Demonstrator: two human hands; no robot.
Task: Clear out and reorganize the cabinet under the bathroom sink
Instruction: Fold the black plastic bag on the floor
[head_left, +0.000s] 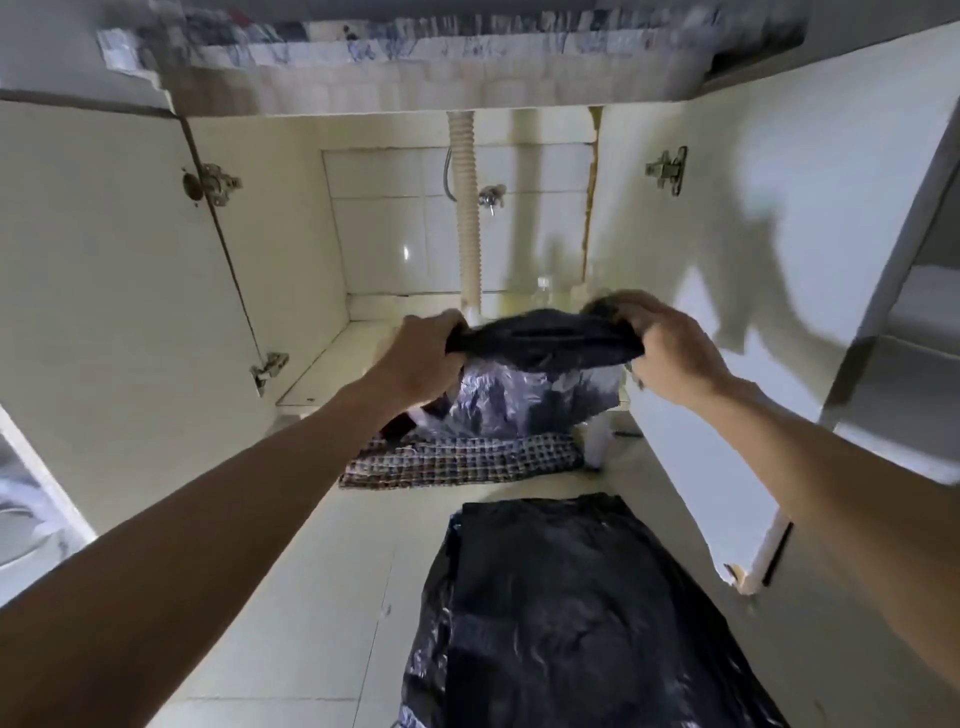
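Gripping a crumpled black plastic bag at both ends, left hand and right hand are closed on it before the open white under-sink cabinet; checked cloth lies on the tiled floor below it.

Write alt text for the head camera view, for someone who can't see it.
Left hand and right hand grip a crumpled black plastic bag before an open white under-sink cabinet. Below lie a checkered woven cloth and another flat black plastic bag on the pale tiled floor.
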